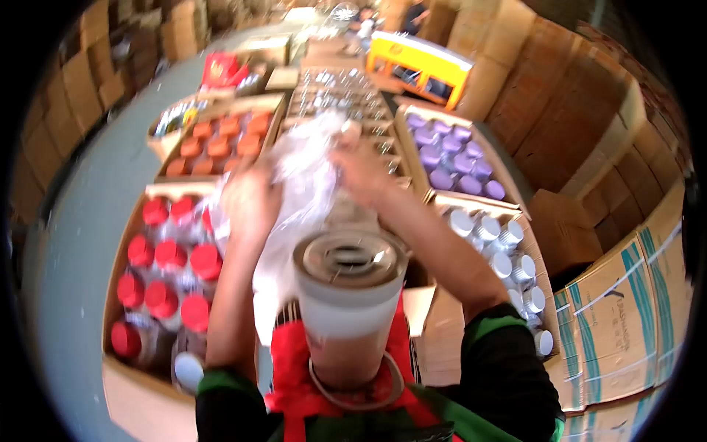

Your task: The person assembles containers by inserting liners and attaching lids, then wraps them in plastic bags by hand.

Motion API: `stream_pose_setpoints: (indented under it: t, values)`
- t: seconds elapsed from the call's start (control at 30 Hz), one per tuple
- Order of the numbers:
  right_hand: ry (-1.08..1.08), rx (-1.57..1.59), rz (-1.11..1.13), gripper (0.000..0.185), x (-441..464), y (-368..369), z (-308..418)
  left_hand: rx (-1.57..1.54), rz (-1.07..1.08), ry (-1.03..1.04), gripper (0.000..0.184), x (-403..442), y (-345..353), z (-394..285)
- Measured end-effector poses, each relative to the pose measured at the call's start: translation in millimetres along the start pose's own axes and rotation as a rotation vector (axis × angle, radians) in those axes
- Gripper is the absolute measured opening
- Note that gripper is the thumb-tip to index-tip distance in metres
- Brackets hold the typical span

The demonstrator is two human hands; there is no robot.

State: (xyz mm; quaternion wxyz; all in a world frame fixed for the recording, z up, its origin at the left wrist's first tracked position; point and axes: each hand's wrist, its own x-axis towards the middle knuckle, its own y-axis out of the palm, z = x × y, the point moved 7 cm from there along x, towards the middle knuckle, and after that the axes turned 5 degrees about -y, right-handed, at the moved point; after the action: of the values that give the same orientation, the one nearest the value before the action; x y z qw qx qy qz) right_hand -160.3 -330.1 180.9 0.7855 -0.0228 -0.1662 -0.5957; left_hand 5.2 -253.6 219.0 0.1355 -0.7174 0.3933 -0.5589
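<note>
A crumpled, translucent plastic bag (305, 177) stretches between my two hands, hanging down toward my body. My left hand (252, 195) is at its left edge, blurred, with fingers bent against the plastic. On the upper right side, my right hand (359, 168) is closed on the bag near its top. Close below the camera, in front of my red apron (291, 353), stands a tall, whitish translucent container (347, 317) with a round lid and a loop handle. Neither hand touches it.
Boxes of red-capped bottles (160, 298) and orange-capped bottles (221, 144) stand left. Purple-capped bottles (453, 158) and white-capped bottles (501, 264) are boxed right. Clear glassware (335, 96) fills the middle cartons, near a yellow box (420, 62). Stacked cartons (618, 324) line the right.
</note>
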Motion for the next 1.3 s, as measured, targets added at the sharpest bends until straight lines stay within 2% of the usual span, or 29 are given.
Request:
stream_pose_setpoints:
  t: [0.07,0.1,0.13,0.17,0.2,0.23,0.27,0.3,0.37,0.4,0.43,0.47,0.5,0.53,0.6,0.63,0.67,0.7,0.73,0.77,0.8,0.87,0.9,0.93,0.97,1.0,1.03,1.2,1.3]
  values:
    - [-0.011,-0.037,-0.025,0.031,-7.6,-6.3,-0.1,-0.316,-0.033,-0.118,0.028,-6.5,12.6,31.6]
    - [-0.099,-0.281,0.093,0.031,-15.1,-7.4,5.7,-0.685,0.102,-0.175,0.021,-10.1,32.0,53.5]
    - [-0.172,-0.526,0.21,0.031,-25.1,-6.6,9.5,-1.058,0.27,-0.335,0.018,-16.1,44.2,63.8]
    - [-0.18,-0.876,0.257,0.033,-33.5,-10.5,10.5,-1.324,0.247,-0.676,0.017,-29.5,25.1,50.4]
    - [-0.176,-1.226,0.302,0.034,-41.4,-15.5,8.9,-1.794,0.478,-0.656,0.019,-37.7,45.3,63.1]
    - [-0.22,-1.331,0.215,0.033,-38.2,-43.9,-19.6,-1.933,0.474,-0.766,0.022,-46.0,35.5,54.8]
    - [-0.257,-1.429,0.126,0.032,-33.5,-79.1,-60.5,-1.999,0.386,-0.704,0.026,-51.3,23.1,47.0]
    - [-0.144,-1.293,0.061,0.029,-35.9,-109.9,-84.7,-2.063,0.294,-0.635,0.03,-55.8,13.8,42.3]
    - [-0.04,-1.159,0.005,0.025,-46.5,-133.1,-99.9,-1.774,0.525,-0.671,0.035,-77.8,21.0,35.3]
    - [0.139,-0.88,-0.087,0.02,-53.8,-144.0,-110.5,-1.712,0.602,-0.644,0.038,-92.5,38.3,46.5]
    - [0.313,-0.585,-0.18,0.015,-68.3,-149.9,-126.2,-2.06,0.881,-0.621,0.036,-108.9,62.0,52.8]
    - [0.315,-0.577,-0.186,0.015,-79.8,-148.7,-127.5,-2.037,0.878,-0.567,0.033,-117.8,57.4,47.4]
    - [0.282,-0.214,-0.255,0.01,-90.0,-146.2,-125.9,-2.015,0.87,-0.508,0.031,-125.9,50.5,37.6]
    - [0.239,0.146,-0.312,0.006,-100.0,-141.4,-119.8,-1.68,0.892,-0.485,0.027,-143.2,42.8,37.3]
    - [0.123,0.32,-0.165,0.006,-135.1,-113.1,-77.2,-1.259,0.907,-0.206,0.024,-163.3,8.8,17.3]
    - [0.061,0.305,0.001,0.007,-153.5,-99.3,-63.1,-1.152,0.923,0.033,0.026,-171.5,-6.7,1.4]
    - [0.138,0.187,0.019,0.008,-170.8,-90.9,-58.5,-1.152,0.922,0.027,0.026,-181.9,-4.9,3.8]
    - [0.215,0.072,0.03,0.009,-183.6,-88.2,-58.1,-1.259,0.883,-0.29,0.026,-191.9,6.4,20.6]
    - [0.23,0.014,0.166,0.01,-187.1,-88.3,-61.9,-1.344,0.839,-0.614,0.027,-206.5,18.5,36.4]
    - [0.245,-0.041,0.3,0.013,-189.1,-88.6,-64.1,-1.444,0.851,-0.657,0.029,-213.0,30.6,50.0]
    - [0.247,-0.156,0.358,0.018,-186.0,-84.8,-55.5,-1.348,0.857,-0.645,0.027,-211.5,24.9,46.6]
    - [0.23,-0.193,0.363,0.02,-184.2,-85.1,-56.2,-1.262,0.846,-0.61,0.024,-196.3,11.6,34.2]
    - [0.218,-0.226,0.379,0.022,-182.1,-83.0,-56.8,-1.359,0.933,-0.226,0.021,-187.7,-5.5,6.3]
    - [0.043,-0.321,0.426,0.02,-182.3,-66.9,-32.2,-1.421,0.994,0.171,0.018,-188.3,-27.4,-20.6]
    - [-0.089,-0.542,0.523,0.023,-184.2,-66.6,-42.8,-1.296,1.003,0.323,0.014,-195.4,-38.3,-40.1]
    - [-0.163,-0.645,0.562,0.023,-189.5,-60.1,-53.4,-1.035,1.075,0.584,0.01,-200.4,-48.4,-61.8]
    - [-0.172,-0.659,0.566,0.023,-194.1,-50.7,-64.2,-0.903,1.065,0.687,0.01,-204.7,-51.9,-74.9]
    - [-0.159,-0.592,0.55,0.024,-201.2,-25.6,-80.7,-0.657,0.665,0.604,0.011,-206.3,-59.9,-95.9]
    - [-0.164,-0.578,0.546,0.025,-195.8,-20.9,-80.6,-0.638,0.53,0.516,0.013,-203.5,-61.4,-99.6]
